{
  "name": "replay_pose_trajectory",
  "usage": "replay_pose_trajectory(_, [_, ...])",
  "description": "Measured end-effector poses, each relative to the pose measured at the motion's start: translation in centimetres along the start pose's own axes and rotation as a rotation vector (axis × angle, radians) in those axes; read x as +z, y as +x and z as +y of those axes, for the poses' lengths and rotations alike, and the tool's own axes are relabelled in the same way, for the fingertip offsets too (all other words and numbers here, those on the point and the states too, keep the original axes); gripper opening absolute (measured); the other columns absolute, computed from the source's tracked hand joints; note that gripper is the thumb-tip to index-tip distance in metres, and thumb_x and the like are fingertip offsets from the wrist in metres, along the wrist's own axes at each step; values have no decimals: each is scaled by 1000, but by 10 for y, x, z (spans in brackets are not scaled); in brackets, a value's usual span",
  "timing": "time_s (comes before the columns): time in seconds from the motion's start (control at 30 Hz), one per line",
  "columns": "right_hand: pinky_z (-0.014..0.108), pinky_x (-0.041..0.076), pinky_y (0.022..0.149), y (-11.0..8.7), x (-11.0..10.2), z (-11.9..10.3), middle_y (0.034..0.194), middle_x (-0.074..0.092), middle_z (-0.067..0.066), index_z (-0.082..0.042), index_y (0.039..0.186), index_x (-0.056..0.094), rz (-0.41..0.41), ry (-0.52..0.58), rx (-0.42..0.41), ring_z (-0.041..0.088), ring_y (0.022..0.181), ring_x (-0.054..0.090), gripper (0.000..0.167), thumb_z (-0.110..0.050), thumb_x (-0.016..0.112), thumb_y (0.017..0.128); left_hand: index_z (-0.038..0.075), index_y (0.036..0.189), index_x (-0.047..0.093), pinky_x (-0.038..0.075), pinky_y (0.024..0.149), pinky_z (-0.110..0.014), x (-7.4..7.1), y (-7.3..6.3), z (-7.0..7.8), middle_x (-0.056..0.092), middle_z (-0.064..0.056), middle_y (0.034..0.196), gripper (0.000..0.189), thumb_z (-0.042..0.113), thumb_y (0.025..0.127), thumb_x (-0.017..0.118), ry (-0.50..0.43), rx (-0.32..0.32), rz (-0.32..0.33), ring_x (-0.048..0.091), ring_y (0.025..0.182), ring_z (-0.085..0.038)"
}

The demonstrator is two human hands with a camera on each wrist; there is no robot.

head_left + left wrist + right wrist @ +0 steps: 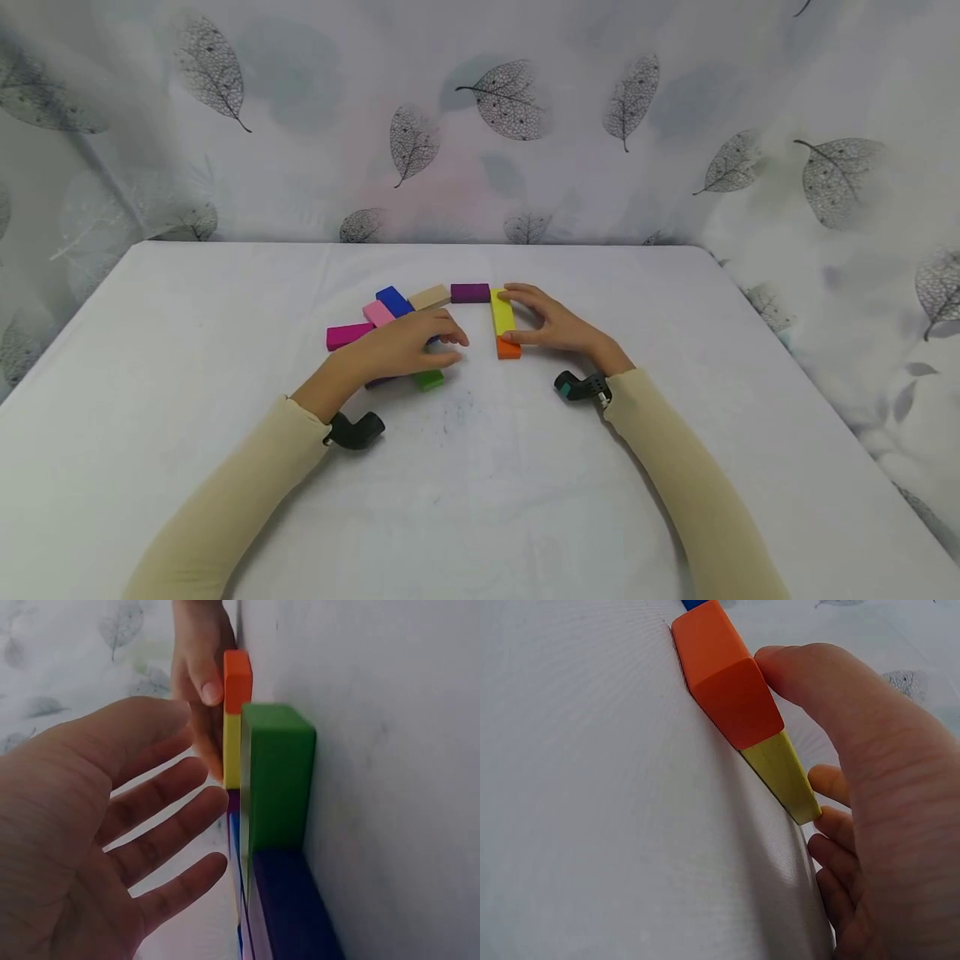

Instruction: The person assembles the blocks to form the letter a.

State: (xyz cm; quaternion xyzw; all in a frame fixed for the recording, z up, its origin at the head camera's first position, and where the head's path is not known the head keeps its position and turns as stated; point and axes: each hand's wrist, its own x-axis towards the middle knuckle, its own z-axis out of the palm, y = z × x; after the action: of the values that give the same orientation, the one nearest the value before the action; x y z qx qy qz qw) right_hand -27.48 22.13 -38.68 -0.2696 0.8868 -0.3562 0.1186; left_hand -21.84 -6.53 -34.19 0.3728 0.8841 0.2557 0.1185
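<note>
My right hand [558, 325] spans a yellow block [503, 317] lengthwise, its thumb by the joint with an orange block [508, 348] and its forefinger at the far end. In the right wrist view those fingers lie along the blocks without curling round them. My left hand [408, 343] hovers over the left part of the block arrangement with fingers loosely spread, holding nothing. A green block [277, 780] stands out beside its fingertips in the left wrist view, with a dark blue block [296, 900] next to it. My left hand hides the blocks beneath it in the head view.
A purple block [470, 293], a beige block [430, 297], a blue block [395, 301], a pink block [378, 313] and a magenta block [348, 336] continue the curved arrangement on the white table [225, 333]. A leaf-patterned cloth [322, 125] hangs behind the table's far edge.
</note>
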Motion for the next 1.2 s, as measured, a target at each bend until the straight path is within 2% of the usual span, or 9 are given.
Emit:
replay_pose_trajectory(0.1, [57, 12, 117, 0, 0, -2, 160, 21, 5, -18, 150, 38, -5, -6, -1, 27, 149, 14, 73, -31, 73, 88, 13, 119, 67, 50, 96, -36, -4, -9, -4, 63, -1, 117, 30, 29, 94, 65, 0, -2, -9, 57, 112, -16])
replay_pose_trajectory(0.2, [58, 12, 117, 0, -1, -2, 161, 20, 4, -19, 151, 37, -8, -15, 2, 28, 149, 13, 73, -31, 72, 88, 13, 120, 67, 49, 97, -38, -10, -15, -6, 62, -2, 119, 34, 30, 91, 69, -11, 21, -30, 57, 114, -17])
replay_pose_trajectory(0.43, [58, 12, 117, 0, -4, -2, 161, 18, 3, -20, 151, 36, -5, -25, 9, 26, 149, 12, 72, -32, 71, 89, 10, 121, 66, 47, 99, -37, -19, -19, -10, 63, -3, 121, 41, 23, 84, 76, -41, 90, -92, 56, 117, -20])
replay_pose_trajectory(0.7, [57, 11, 117, -1, -2, -3, 161, 19, 3, -18, 151, 36, -15, 2, -6, 26, 149, 11, 71, -29, 70, 89, 15, 126, 64, 40, 108, -42, -20, -24, -18, 59, -1, 131, 46, 19, 82, 78, -14, 39, -154, 49, 126, -21])
replay_pose_trajectory(0.9, [58, 11, 117, 0, 0, -2, 161, 18, 5, -15, 151, 36, -15, 10, -2, 28, 149, 12, 72, -26, 71, 90, 13, 118, 68, 44, 104, -40, -17, -23, -21, 63, 1, 120, 35, 11, 84, 74, -8, 78, -143, 53, 118, -20])
replay_pose_trajectory(1.03, [59, 9, 117, 2, 2, 0, 162, 16, 8, -12, 152, 34, -19, 7, 11, 30, 149, 9, 73, -25, 71, 90, 14, 115, 69, 44, 103, -38, -14, -22, -23, 64, 4, 116, 32, 13, 84, 76, -1, 87, -128, 54, 116, -18])
replay_pose_trajectory(1.13, [60, 9, 117, -5, -1, -17, 161, 17, 13, -7, 151, 34, -25, 4, 13, 33, 149, 9, 71, -22, 69, 91, 14, 116, 69, 45, 101, -36, -11, -19, -25, 64, 3, 116, 32, 17, 85, 76, 9, 78, -113, 55, 113, -16])
replay_pose_trajectory(1.2, [59, 10, 117, -5, -2, -17, 161, 18, 12, -9, 151, 35, -23, -2, 7, 32, 149, 10, 70, -23, 68, 91, 14, 116, 69, 47, 98, -35, -9, -17, -24, 65, 2, 116, 32, 19, 86, 76, 27, 78, -97, 56, 110, -16])
